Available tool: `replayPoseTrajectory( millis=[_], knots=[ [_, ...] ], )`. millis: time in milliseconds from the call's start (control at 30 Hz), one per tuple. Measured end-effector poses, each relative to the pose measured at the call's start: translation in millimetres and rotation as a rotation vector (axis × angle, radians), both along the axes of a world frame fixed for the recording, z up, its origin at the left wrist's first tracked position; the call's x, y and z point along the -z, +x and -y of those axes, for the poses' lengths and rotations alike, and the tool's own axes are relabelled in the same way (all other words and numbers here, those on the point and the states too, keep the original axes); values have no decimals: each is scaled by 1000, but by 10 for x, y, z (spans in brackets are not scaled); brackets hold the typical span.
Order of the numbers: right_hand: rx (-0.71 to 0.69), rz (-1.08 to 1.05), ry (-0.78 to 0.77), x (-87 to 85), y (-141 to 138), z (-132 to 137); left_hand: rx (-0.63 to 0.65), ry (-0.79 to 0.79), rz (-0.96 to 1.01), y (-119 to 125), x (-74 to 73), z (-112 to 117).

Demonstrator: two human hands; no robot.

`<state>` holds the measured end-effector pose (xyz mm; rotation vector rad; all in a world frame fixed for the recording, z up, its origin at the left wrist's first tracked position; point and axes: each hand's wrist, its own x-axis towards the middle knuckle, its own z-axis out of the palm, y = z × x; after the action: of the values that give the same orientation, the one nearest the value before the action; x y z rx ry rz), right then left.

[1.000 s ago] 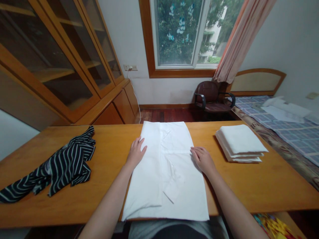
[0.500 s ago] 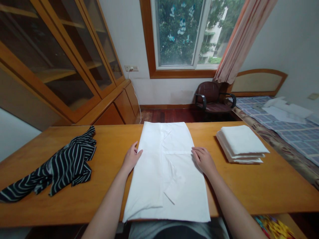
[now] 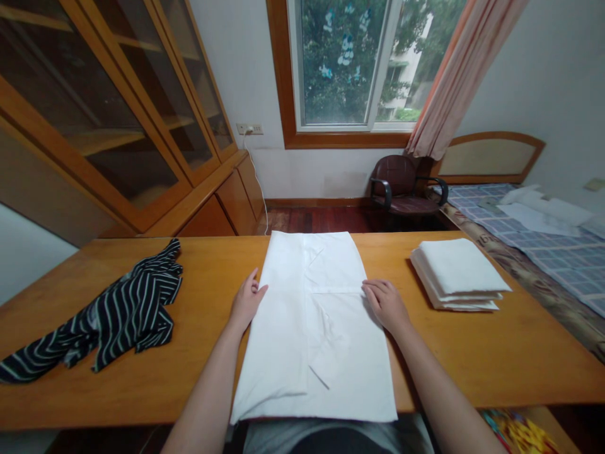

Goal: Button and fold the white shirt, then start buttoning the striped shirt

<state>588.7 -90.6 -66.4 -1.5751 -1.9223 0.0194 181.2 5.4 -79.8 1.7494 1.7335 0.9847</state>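
Note:
A white folded garment (image 3: 281, 328) lies lengthwise on the table in front of me, with a long seam down its middle, a cross seam and a loose flap of cloth near its lower half. My left hand (image 3: 247, 301) is closed at its left edge: the thumb lies on the cloth, the index finger sticks out beside it, and other fingers are curled. At the right edge, my right hand (image 3: 385, 304) has its fingers together on the border of the cloth; its thumb is hidden.
On the wooden table (image 3: 208, 378), a black-and-white striped garment (image 3: 127, 309) lies crumpled at left. A stack of folded white cloth (image 3: 460, 271) sits at right. Beyond are a glass-door cabinet (image 3: 198, 183), a brown armchair (image 3: 401, 189) and a bed (image 3: 529, 233).
The white garment has shifted slightly left, together with my left hand. My right hand stays almost where it was.

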Motion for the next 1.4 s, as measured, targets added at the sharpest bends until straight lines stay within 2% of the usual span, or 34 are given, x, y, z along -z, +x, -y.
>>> replayPoseTrajectory(
  millis=[200, 300, 400, 567, 733, 867, 1000, 1100, 1167, 1267, 1333, 1400],
  knots=[
    [-100, 73, -49, -1, -19, 27, 0, -10, 54, -74, -12, 26],
    [-128, 123, -80, -1, -30, 38, 6, -9, 81, -124, -108, 54],
    [-164, 154, -114, -26, -52, 55, 19, 19, 20, -168, -318, 73],
    [-226, 162, -153, -73, -85, 73, 103, 77, -139, -122, -767, 65],
    [-231, 161, -166, -96, -95, 70, 217, 144, -266, 193, -1101, 41],
    [-222, 167, -171, -88, -94, 70, 298, 193, -267, 575, -1228, 10],
    [-217, 159, -158, -68, -99, 63, 362, 223, -171, 1036, -1213, 39],
    [-203, 173, -162, -58, -114, 52, 391, 247, -15, 1383, -1111, 150],
    [-197, 184, -167, -51, -121, 46, 482, 228, 152, 1554, -1017, 248],
    [-202, 190, -170, -37, -112, 39, 633, 199, 296, 1636, -858, 350],
    [-204, 185, -177, -26, -95, 35, 586, 250, 268, 1569, -744, 355],
    [-199, 166, -180, -17, -81, 24, 450, 305, 206, 1440, -618, 314]
  ],
)
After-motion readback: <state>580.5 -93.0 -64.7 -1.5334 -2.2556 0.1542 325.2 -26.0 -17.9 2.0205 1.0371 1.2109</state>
